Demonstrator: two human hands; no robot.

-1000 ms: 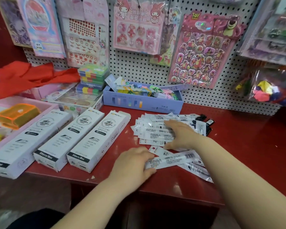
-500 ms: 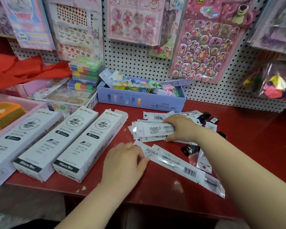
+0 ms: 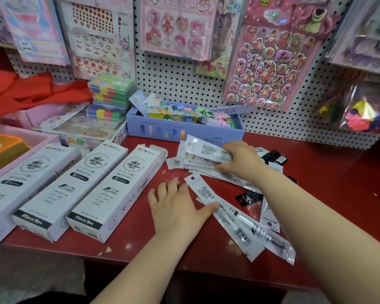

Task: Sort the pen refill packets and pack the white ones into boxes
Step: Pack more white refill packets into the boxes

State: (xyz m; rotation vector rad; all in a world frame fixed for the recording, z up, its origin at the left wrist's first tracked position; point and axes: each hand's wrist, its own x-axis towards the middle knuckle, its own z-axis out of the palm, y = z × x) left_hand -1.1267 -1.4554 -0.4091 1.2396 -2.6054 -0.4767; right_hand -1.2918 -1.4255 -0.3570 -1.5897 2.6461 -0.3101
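On the red table (image 3: 320,194), the left hand (image 3: 176,208) lies flat, its fingers (image 3: 162,190) straight and slightly spread, gripping nothing. Its thumb presses the edge of a long white packet (image 3: 203,190) that runs diagonally toward the near right edge, with more clear-ended packets lying beneath it.

Further back, the right hand (image 3: 239,161) has its fingers curled round a stack of white packets (image 3: 198,153). The stack is fanned out and its top packet is tilted up off the pile.

A few black packets (image 3: 274,157) lie just beyond and beside the right wrist, apart from the white ones. To the left, three white boxes (image 3: 119,189) lie side by side on their long faces (each marked 20pcs/Box), and the nearest one is close to the left hand without touching it. Its far end flap looks open.

Behind the packets a blue box (image 3: 184,131) of small coloured items stands against the pegboard (image 3: 173,84).
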